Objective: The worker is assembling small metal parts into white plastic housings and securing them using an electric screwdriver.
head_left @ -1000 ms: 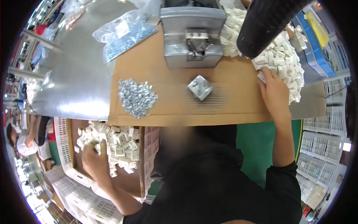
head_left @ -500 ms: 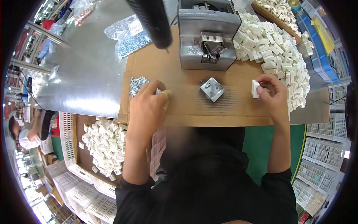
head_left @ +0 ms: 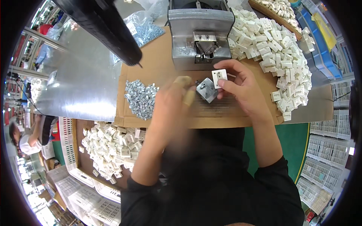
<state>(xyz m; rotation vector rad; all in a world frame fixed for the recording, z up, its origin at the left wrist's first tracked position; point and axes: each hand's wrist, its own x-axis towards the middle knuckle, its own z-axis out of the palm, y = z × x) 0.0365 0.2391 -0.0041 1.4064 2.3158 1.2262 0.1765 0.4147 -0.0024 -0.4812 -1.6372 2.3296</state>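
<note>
My right hand [head_left: 243, 84] pinches a white plastic block [head_left: 219, 78] with small holes in its face, just above the right corner of a square metal fixture [head_left: 206, 90]. That fixture lies on a cardboard sheet [head_left: 151, 67]. On its left side, my left hand [head_left: 173, 98] is smeared by motion, with yellow coverings on its fingertips; whether anything is in it cannot be made out. Farther left, a pile of small metal pieces [head_left: 140, 98] is spread on the cardboard. A black electric screwdriver [head_left: 109, 32] with a thin tip hangs over the left of the bench.
A grey metal machine [head_left: 200, 22] stands behind the fixture. White blocks [head_left: 267, 45] are heaped on the right. More lie in a crate [head_left: 69, 147] below the bench at left. A plastic bag of small metal parts [head_left: 147, 34] rests behind the screwdriver. Another person [head_left: 28, 139] is far left.
My right hand has carried the white block leftward to the fixture. My left hand has moved right from the metal pieces toward it. The screwdriver appears farther left and lower.
</note>
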